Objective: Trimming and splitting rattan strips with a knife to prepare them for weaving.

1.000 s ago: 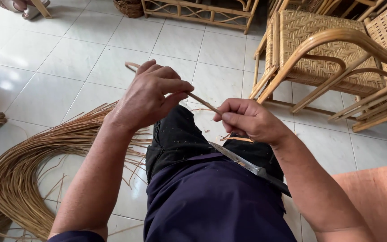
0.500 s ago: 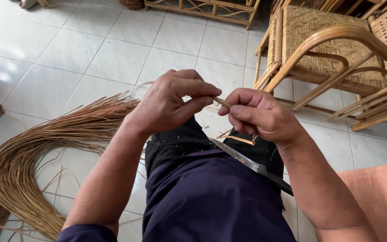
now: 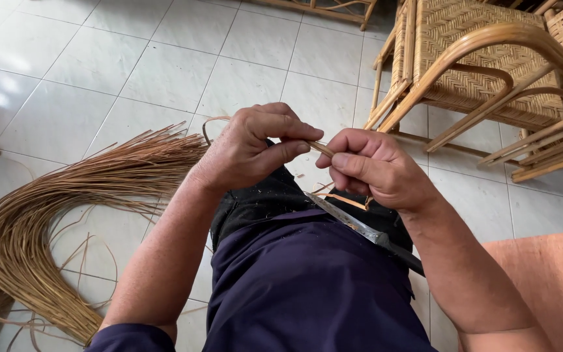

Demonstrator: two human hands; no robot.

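Rattan strip [image 3: 324, 148] between both hands.

**Two hands pinching a rattan strip above the lap**

The left hand [image 3: 252, 146] and right hand [image 3: 376, 171] meet close together over the person's lap, each pinching the same thin rattan strip [image 3: 322, 148] between thumb and forefinger; only a short length shows between them. A loop of the strip curls out behind the left hand. A knife [image 3: 353, 225] with a long metal blade lies across the dark trousers beneath the right wrist. A curved bundle of rattan strands [image 3: 66, 208] lies on the white tiled floor [image 3: 99, 58] to the left. Woven rattan chairs [image 3: 477, 58] stand at upper right.
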